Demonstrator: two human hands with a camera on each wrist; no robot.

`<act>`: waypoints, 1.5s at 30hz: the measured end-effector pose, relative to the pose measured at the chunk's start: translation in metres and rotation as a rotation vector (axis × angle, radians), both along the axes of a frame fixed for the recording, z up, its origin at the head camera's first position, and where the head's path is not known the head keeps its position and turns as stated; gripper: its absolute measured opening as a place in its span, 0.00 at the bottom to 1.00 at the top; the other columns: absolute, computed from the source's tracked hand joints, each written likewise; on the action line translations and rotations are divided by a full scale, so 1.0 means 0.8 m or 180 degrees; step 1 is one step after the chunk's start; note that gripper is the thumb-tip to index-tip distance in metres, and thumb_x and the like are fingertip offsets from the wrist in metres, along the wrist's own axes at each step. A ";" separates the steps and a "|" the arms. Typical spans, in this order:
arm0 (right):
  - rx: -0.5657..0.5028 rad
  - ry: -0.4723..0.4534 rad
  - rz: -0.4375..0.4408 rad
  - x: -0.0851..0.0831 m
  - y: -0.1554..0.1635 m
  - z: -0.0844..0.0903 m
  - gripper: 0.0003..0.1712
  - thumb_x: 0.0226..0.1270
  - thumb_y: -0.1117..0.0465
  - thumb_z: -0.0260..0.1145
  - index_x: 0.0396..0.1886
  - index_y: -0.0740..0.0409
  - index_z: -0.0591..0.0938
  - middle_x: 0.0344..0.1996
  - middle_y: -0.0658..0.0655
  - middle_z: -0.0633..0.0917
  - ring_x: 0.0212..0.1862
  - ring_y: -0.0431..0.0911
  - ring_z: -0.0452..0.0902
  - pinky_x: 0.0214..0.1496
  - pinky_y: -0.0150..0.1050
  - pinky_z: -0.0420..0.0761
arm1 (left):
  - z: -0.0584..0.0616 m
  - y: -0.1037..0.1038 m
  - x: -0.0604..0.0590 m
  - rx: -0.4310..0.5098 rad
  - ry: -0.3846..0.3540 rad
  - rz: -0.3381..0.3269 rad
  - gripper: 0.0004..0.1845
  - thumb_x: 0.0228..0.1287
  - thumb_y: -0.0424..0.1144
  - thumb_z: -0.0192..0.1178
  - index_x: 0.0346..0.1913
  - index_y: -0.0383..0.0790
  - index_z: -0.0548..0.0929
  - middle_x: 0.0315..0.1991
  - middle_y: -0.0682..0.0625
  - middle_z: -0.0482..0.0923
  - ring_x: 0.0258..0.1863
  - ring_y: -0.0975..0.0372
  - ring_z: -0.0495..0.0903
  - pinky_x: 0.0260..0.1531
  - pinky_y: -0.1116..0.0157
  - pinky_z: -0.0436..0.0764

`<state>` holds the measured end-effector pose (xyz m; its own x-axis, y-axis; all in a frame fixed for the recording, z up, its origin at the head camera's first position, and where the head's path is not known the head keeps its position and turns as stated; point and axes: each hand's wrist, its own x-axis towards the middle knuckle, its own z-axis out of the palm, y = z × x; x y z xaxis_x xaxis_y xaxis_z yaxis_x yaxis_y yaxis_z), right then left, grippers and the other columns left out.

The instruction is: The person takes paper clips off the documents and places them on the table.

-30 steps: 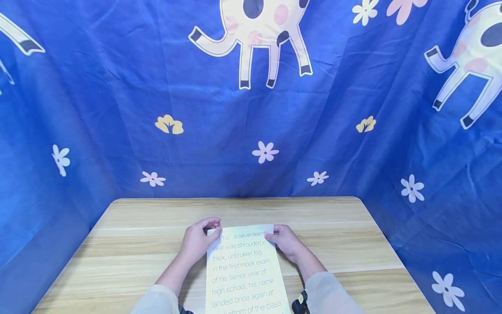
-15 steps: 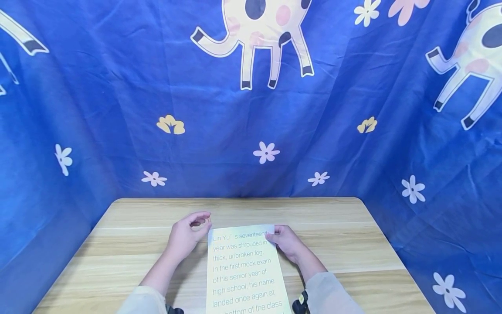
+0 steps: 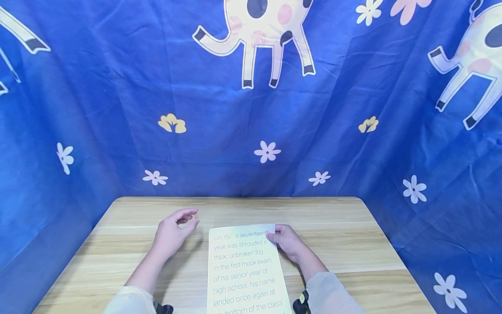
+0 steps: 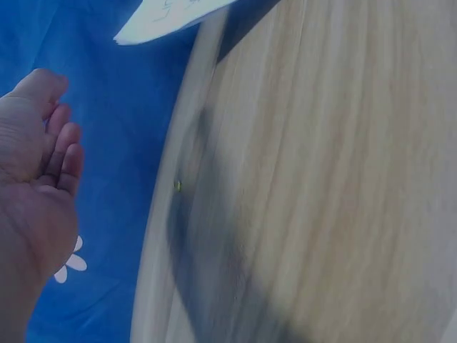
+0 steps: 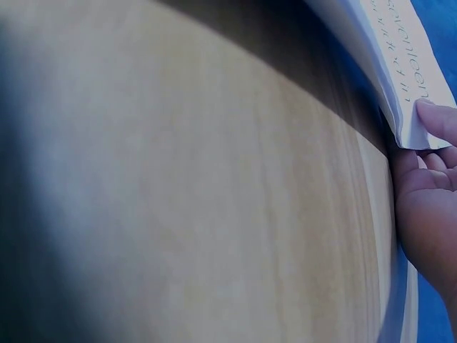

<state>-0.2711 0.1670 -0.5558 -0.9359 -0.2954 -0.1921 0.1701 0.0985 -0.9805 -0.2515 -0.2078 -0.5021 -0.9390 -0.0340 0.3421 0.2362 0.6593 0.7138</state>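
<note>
I am observing a printed sheet of paper (image 3: 246, 270) lying on the wooden table (image 3: 353, 244), its long axis running from the near edge of the table straight away from the person, with the top line of text at the far end and the print reading upright from the head view. The right hand (image 3: 288, 242) is pinching the sheet's far right corner, thumb on top and fingers beneath it; in the right wrist view the corner (image 5: 410, 121) is sitting lifted off the wood against the thumb (image 5: 437, 120). The left hand (image 3: 172, 231) is hovering over the table just left of the sheet, apart from it, fingers loosely curled; something tiny may be sitting between thumb and forefinger, but I cannot tell what, or whether it is gripped. The left wrist view is showing that palm (image 4: 32, 179) relaxed. A blue cartoon-cow cloth (image 3: 251, 109) is hanging behind and beside the table. Nothing is lying between either hand and the sheet.
</note>
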 end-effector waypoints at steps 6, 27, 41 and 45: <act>-0.0005 -0.0020 0.0013 0.000 0.000 -0.001 0.17 0.81 0.65 0.64 0.61 0.72 0.84 0.53 0.65 0.93 0.49 0.43 0.91 0.54 0.32 0.88 | -0.008 -0.012 -0.001 -0.0107 -0.0121 -0.0042 0.18 0.72 0.41 0.72 0.62 0.43 0.89 0.53 0.41 0.90 0.55 0.46 0.88 0.62 0.42 0.87; -0.0080 0.0003 0.0022 -0.002 0.000 -0.004 0.18 0.81 0.66 0.63 0.61 0.75 0.83 0.52 0.65 0.93 0.46 0.42 0.91 0.51 0.32 0.88 | -0.042 -0.029 -0.009 -0.0695 -0.0295 -0.0484 0.15 0.67 0.36 0.75 0.55 0.40 0.91 0.57 0.43 0.90 0.60 0.42 0.87 0.69 0.38 0.81; -0.0115 -0.0046 0.0024 -0.003 0.001 -0.003 0.18 0.81 0.66 0.63 0.62 0.73 0.83 0.52 0.64 0.93 0.46 0.42 0.92 0.51 0.32 0.89 | -0.046 -0.029 -0.016 -0.0823 -0.0444 -0.0641 0.14 0.65 0.35 0.75 0.53 0.39 0.91 0.59 0.40 0.89 0.63 0.39 0.84 0.70 0.36 0.78; -0.0136 -0.0036 0.0026 -0.003 0.001 -0.002 0.18 0.81 0.66 0.63 0.62 0.74 0.83 0.52 0.65 0.93 0.45 0.42 0.92 0.51 0.33 0.89 | -0.044 -0.029 -0.017 -0.0817 -0.0537 -0.0661 0.15 0.66 0.36 0.75 0.54 0.37 0.91 0.60 0.39 0.88 0.64 0.38 0.83 0.72 0.35 0.77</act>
